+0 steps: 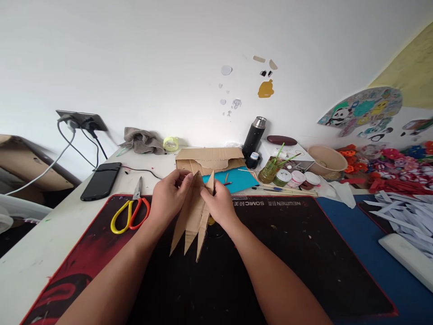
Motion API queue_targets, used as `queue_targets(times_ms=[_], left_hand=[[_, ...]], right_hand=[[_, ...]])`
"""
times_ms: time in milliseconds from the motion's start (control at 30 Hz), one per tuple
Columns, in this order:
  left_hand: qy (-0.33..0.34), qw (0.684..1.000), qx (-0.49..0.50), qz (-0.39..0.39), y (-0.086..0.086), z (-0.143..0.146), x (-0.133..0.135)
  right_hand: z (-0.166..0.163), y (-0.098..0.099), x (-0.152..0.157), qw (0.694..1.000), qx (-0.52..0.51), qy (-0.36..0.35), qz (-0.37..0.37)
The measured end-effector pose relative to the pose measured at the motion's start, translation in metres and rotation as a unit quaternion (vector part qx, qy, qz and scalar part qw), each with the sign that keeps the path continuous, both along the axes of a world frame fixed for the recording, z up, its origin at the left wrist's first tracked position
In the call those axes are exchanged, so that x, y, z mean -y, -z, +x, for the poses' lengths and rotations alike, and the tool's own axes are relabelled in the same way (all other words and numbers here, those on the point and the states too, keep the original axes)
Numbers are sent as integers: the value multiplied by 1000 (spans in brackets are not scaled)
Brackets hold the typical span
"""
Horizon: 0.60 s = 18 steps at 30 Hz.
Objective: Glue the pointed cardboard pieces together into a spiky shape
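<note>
Between my two hands is a folded piece of brown cardboard, cut into long points at its near and far ends. My left hand pinches its far left edge between thumb and fingers. On the other side my right hand grips the right panel, thumb on top and the other fingers mostly hidden behind. The cardboard is tilted above a black desk mat. Scissors with one yellow and one red handle lie left of my left hand. A small yellow thing shows partly behind the cardboard.
A black phone lies at the left. Behind my hands are a cardboard box piece and a blue sheet. A black thermos, a jar with brushes and paint pots stand back right. Paper strips pile at far right.
</note>
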<state>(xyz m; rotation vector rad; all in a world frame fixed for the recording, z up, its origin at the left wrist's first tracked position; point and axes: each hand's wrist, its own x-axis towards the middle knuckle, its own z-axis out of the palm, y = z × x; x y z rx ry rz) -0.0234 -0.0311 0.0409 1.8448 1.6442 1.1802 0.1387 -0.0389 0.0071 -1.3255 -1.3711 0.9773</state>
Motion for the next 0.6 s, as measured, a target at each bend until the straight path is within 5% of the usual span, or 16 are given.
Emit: queue_targets(times_ms=[200,600], left_hand=[[6,999,-36,-15,2,-3,-2],[32,992,-118,-12,2,3,1]], right_hand=[[9,0,-8,997,-74,12,-1],[8,-1,-7,998,-58,26,13]])
